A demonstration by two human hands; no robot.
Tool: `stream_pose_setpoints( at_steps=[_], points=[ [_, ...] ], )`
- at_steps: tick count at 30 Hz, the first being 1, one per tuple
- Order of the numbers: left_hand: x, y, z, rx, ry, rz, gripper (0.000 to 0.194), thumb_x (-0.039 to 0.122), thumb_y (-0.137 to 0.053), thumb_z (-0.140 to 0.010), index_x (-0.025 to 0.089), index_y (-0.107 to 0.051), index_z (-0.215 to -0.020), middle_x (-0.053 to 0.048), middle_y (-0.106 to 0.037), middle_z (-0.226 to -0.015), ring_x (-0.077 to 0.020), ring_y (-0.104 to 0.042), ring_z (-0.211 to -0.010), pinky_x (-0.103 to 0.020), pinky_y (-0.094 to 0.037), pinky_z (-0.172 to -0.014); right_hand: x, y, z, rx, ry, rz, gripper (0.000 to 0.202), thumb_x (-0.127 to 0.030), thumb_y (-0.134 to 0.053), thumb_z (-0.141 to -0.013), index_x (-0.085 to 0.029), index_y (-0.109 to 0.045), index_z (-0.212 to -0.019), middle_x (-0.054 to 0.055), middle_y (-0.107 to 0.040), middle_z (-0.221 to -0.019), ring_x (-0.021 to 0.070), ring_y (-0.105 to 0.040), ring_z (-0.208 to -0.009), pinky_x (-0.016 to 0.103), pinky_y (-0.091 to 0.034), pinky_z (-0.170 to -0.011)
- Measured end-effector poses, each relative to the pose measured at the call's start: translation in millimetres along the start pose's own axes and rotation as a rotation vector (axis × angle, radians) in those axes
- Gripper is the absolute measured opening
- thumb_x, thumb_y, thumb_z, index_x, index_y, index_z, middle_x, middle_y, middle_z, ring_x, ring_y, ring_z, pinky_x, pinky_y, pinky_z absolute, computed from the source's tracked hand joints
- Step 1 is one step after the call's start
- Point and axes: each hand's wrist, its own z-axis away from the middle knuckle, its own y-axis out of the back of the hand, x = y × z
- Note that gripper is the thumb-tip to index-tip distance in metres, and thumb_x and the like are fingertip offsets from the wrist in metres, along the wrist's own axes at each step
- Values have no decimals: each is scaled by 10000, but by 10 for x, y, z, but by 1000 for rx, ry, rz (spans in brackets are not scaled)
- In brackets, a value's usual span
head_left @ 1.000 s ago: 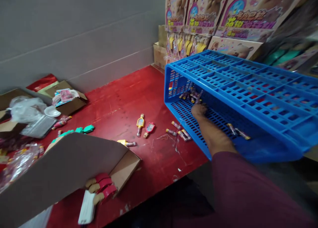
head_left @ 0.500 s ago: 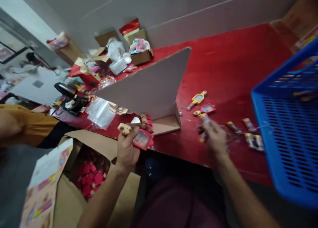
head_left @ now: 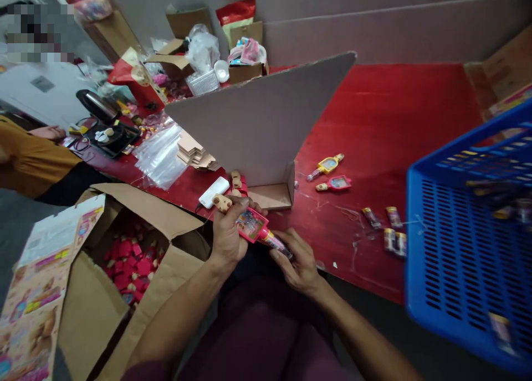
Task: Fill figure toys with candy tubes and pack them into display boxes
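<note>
My left hand (head_left: pixel 229 234) is closed round a pink toy (head_left: pixel 251 224) with a small picture window and a tan spotted end. A small tube (head_left: pixel 275 242) with a dark lower part meets the toy's lower right end, and the fingers of my right hand (head_left: pixel 300 262) are closed on it. Both hands are over the table's front edge, before an upright cardboard piece (head_left: pixel 266 126). On the red table (head_left: pixel 374 121) lie a yellow toy (head_left: pixel 328 164) and another pink toy (head_left: pixel 338 183). Several small tubes (head_left: pixel 393 237) lie farther right.
A blue basket (head_left: pixel 449 248) with tubes inside stands at the right. An open carton (head_left: pixel 166 209) of pink toys is at lower left. Plastic bags (head_left: pixel 160 154), cardboard pieces (head_left: pixel 193 151) and a white device (head_left: pixel 215 192) lie left. A person's orange sleeve (head_left: pixel 37 159) shows far left.
My right hand has moved left from the loose toys with a tube, which now meets the pink toy in my left hand. The view has shifted, showing more of the carton.
</note>
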Motion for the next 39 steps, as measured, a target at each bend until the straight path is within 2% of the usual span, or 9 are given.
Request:
stream_pose_setpoints(
  at_steps=[6, 14, 18, 22, 24, 28, 31, 37, 39],
  points=[
    [-35, -15, 110, -23, 26, -18, 243, 225, -761, -635, 164, -530, -683, 30, -601, -612, -136, -630, -588, -327, -579, -666, -20, 87, 63, -65, 144, 140, 437, -180, -566, -896, -201, -520, -1329, 93, -613, -928, 206, -575, -763, 320, -492, -649],
    [-126, 78, 75, 61, -4, 42, 245, 230, -756, -618, 163, -522, -655, 33, -586, -600, -134, -630, -565, -324, -583, -665, 20, 33, 93, -76, 85, 89, 368, -201, -549, -903, -220, -563, -1270, 81, -599, -878, 202, -570, -720, 325, -480, -606],
    [-131, 99, 61, 30, -13, 31, 247, 244, -745, -627, 170, -513, -670, 33, -580, -604, -147, -643, -601, -341, -582, -698, -61, -21, 88, -72, -278, -158, 255, -388, -585, -886, -206, -659, -1049, 40, -562, -732, 166, -515, -583, 301, -437, -522],
    [-98, 91, 64, -73, -45, 13, 273, 254, -751, -628, 187, -499, -709, 28, -594, -643, -183, -676, -714, -348, -579, -716, -158, -65, 41, -242, -891, -806, 520, -641, -433, -888, -182, -663, -798, -45, -344, -506, 100, -286, -376, 249, -286, -351],
    [-71, 94, 57, -113, -46, 18, 288, 246, -757, -620, 191, -489, -710, 28, -599, -659, -188, -681, -741, -347, -578, -726, -166, -66, 23, -295, -974, -868, 623, -685, -337, -898, -170, -662, -764, -41, -341, -487, 103, -279, -361, 252, -274, -336],
    [-61, 131, 16, -58, -5, 43, 257, 226, -745, -636, 182, -496, -681, 37, -594, -640, -158, -672, -691, -332, -578, -727, -92, -31, 51, -52, -530, -186, 437, -604, -578, -842, -188, -673, -939, 49, -586, -693, 173, -522, -573, 291, -425, -502],
    [-123, 160, 2, -18, 8, 45, 213, 217, -721, -652, 176, -517, -692, 36, -590, -624, -151, -667, -666, -326, -577, -719, -66, -25, 96, 8, -254, 93, 317, -482, -699, -794, -206, -656, -943, 55, -596, -709, 195, -543, -630, 321, -446, -584],
    [-167, 178, 38, -90, -78, 18, 221, 227, -701, -661, 197, -487, -706, 36, -590, -645, -171, -674, -741, -323, -575, -711, -201, -95, 65, -246, -976, -770, 525, -651, -384, -903, -201, -598, -738, -67, -297, -448, 114, -292, -338, 260, -285, -341],
    [-132, 194, 39, -103, -77, -11, 224, 227, -705, -653, 199, -489, -704, 33, -596, -648, -176, -674, -747, -324, -574, -705, -194, -99, 48, -340, -1018, -828, 592, -689, -338, -896, -187, -622, -759, -61, -319, -445, 113, -299, -336, 255, -284, -333]
  ],
)
